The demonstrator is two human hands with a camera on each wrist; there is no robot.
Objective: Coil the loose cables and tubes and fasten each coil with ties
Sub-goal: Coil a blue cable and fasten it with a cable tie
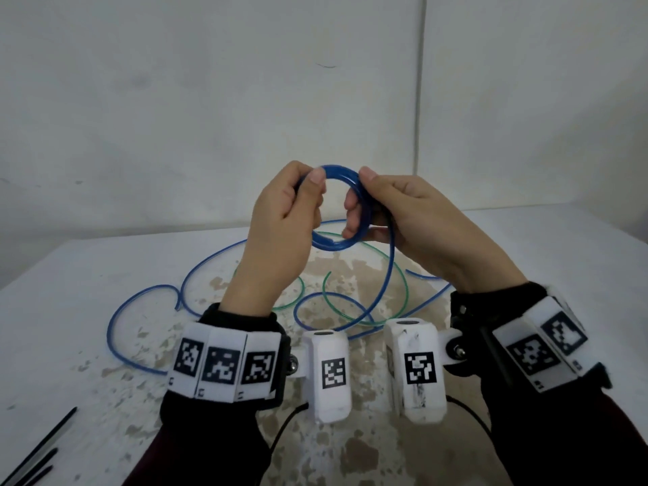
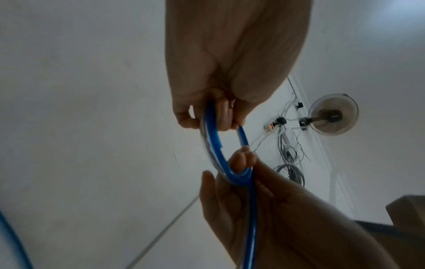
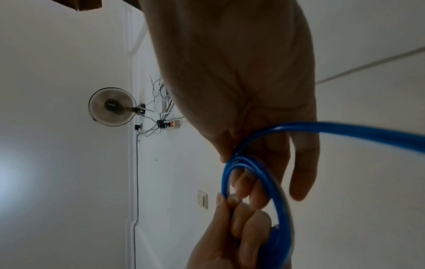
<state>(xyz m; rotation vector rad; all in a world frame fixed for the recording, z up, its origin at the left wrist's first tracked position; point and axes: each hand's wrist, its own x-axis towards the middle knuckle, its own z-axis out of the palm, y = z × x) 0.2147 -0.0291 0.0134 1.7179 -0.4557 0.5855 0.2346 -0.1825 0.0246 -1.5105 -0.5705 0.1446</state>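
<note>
**Blue tube half coiled, held up in both hands**

At the far left edge of the white, worn table [image 1: 70,275], thin black cable ties [image 1: 38,450] are laid ready, untouched. Beside them, the uncoiled length of the translucent blue plastic tube [image 1: 140,299] is spread in wide loops over the table, and a thinner green plastic tube [image 1: 399,275] is tangled through it near the middle.

The left hand [image 1: 280,219] is raised above the table, and the left side of the small blue coil [image 1: 336,243] is pinched between its thumb and curled fingers. The right side of the same coil is gripped by the right hand [image 1: 403,219], whose fingers are hooked through the ring with the thumb pressed on top. From that grip the tube's free run is dropped down to the table.

Several turns are judged to be wound, with much tube left to gather. The tube looks springy, so the wound turns could be sprung open if either pinch is loosened. The green tube could be dragged up with the blue one where the two are crossed. A kink could be formed if the turns are pulled too tight.
</note>
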